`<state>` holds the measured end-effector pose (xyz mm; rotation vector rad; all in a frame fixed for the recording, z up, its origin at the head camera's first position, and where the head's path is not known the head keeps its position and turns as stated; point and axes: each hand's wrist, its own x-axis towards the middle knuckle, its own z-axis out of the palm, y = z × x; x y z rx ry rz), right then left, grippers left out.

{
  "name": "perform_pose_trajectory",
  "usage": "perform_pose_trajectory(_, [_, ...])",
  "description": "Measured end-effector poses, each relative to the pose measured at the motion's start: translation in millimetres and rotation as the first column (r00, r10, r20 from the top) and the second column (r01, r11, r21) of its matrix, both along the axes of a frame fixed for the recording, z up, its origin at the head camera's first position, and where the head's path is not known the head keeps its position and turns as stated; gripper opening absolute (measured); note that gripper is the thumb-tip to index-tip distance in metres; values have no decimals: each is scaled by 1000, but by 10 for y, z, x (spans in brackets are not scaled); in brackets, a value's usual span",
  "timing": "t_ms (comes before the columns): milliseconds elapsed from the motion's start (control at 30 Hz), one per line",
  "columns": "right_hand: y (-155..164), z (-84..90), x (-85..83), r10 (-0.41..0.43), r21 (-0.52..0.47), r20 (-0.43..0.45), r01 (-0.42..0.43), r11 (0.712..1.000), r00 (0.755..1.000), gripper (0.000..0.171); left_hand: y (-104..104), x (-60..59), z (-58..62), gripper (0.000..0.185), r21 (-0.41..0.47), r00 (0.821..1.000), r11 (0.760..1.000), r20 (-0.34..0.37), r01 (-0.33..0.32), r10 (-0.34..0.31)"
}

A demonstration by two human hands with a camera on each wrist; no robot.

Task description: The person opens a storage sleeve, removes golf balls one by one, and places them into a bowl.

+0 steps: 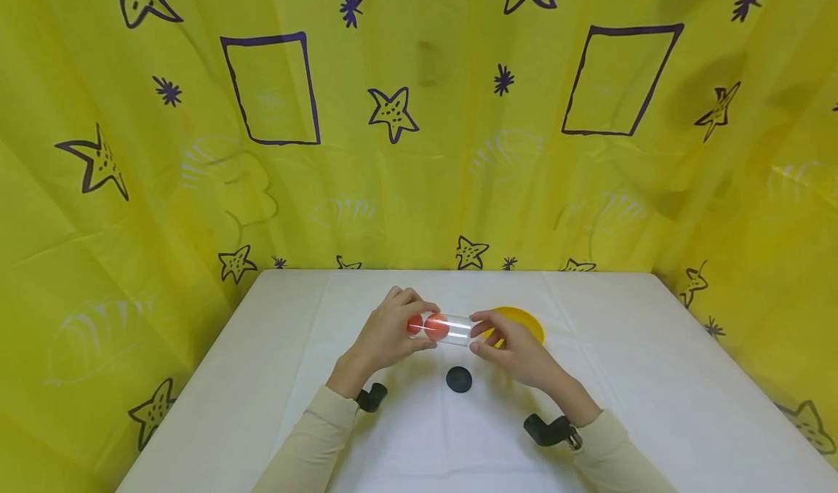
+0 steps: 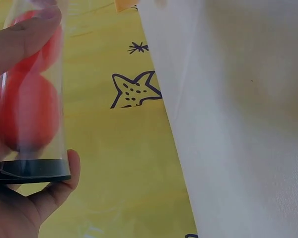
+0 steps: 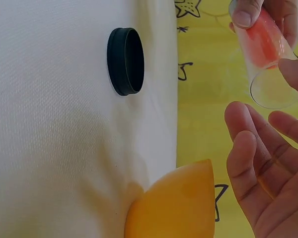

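left hand: wrapped round the clear tube, held sideways above the table's middle
tube: two orange balls inside, open end at right
right hand: fingers relaxed at that mouth, gripping nothing
black cap: lying toward the near edge
yellow bowl: behind right hand

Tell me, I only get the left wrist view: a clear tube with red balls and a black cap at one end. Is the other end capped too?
Observer: No. The right wrist view shows the tube with its far end open, rim bare.
Operator: Is there a loose cap anywhere?
Observer: A black cap lies on the white table, nearer the person, apart from both hands.
Operator: What's the right hand doing?
Observer: It hovers at the open mouth, fingers loosely spread, beside a yellow bowl.
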<state>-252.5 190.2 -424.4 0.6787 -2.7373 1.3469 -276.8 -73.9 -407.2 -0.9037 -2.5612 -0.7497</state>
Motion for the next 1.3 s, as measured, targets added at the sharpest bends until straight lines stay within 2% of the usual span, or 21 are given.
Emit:
perform_pose_trajectory(267, [-4, -5, 1, -5, 2, -2, 5, 1000, 1000, 41, -9, -9, -27, 46, 6, 1000, 1000, -19, -2, 2])
perform_pose_trajectory(600, [0, 21, -1, -53, 5, 27, 53, 999, 998, 45, -13, -16, -41, 47, 15, 1000, 1000, -7, -11, 11])
perform_pose_trajectory(1300, [24, 25, -8, -84, 18, 3, 84, 996, 996, 43, -5, -18, -35, 49, 17, 1000, 999, 3, -28, 28])
